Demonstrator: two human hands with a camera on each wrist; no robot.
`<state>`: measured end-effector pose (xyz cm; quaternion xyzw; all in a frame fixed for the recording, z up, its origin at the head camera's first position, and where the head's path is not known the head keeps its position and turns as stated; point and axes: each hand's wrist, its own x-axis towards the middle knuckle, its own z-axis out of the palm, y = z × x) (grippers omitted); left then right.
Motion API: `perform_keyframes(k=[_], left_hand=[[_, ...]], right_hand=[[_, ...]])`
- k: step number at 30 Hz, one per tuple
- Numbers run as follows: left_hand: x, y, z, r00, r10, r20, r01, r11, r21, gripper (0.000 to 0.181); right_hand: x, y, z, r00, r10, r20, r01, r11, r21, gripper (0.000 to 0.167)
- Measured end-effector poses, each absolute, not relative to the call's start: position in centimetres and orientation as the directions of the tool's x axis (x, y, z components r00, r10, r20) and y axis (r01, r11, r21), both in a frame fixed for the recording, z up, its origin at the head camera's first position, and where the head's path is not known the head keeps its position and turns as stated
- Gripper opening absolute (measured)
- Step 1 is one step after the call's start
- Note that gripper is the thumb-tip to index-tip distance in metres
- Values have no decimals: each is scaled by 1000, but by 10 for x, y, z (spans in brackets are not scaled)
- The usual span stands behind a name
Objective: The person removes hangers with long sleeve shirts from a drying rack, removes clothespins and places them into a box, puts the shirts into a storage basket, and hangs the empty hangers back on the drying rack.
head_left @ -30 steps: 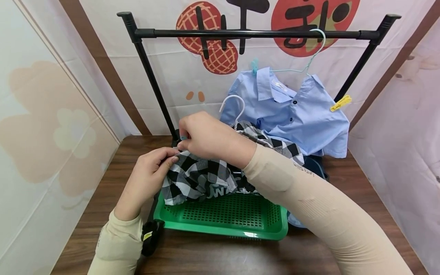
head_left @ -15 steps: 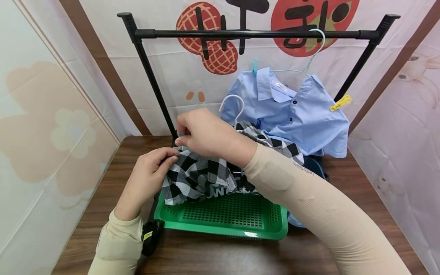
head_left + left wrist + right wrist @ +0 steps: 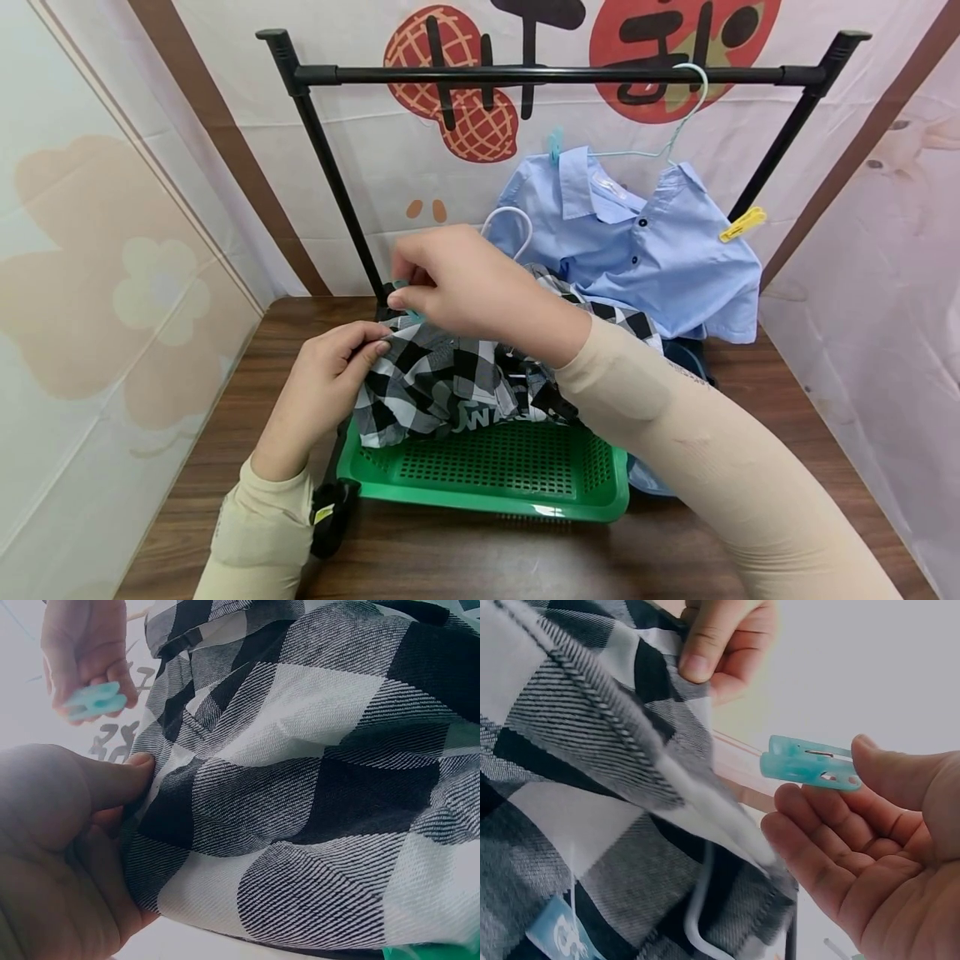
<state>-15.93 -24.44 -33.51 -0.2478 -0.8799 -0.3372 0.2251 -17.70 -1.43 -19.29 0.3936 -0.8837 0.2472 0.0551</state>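
Note:
A black-and-white checked shirt (image 3: 442, 375) lies over the green basket, with the hook of a white hanger (image 3: 530, 230) rising from its collar. My left hand (image 3: 318, 392) pinches the shirt's left shoulder edge between thumb and fingers. Just above that edge, my right hand (image 3: 472, 279) holds a teal clothespin (image 3: 810, 762) between its thumb and fingers. In the right wrist view the clothespin points toward the cloth but stands apart from it. The left wrist view shows the clothespin (image 3: 96, 702) blurred, beyond the shirt's edge.
A black rack (image 3: 555, 76) stands behind. From its rail, at the right, hangs a light blue shirt (image 3: 637, 250) with a yellow clothespin (image 3: 743, 225) and a teal clip (image 3: 555, 146). The green basket (image 3: 487, 502) sits on the wooden table (image 3: 450, 558).
My right hand has shifted slightly right, away from the left hand, and the teal clothespin shows more below its fingers. The left hand stays in place on the checked shirt.

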Motion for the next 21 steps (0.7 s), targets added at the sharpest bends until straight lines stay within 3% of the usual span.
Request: perform_keyframes(k=[21], left_hand=[[-157,-244,-335,-806,258,533,544,678,494,13]], right_hand=[[-142,53,-197,-645,-556,524,-763,432,-482,9]])
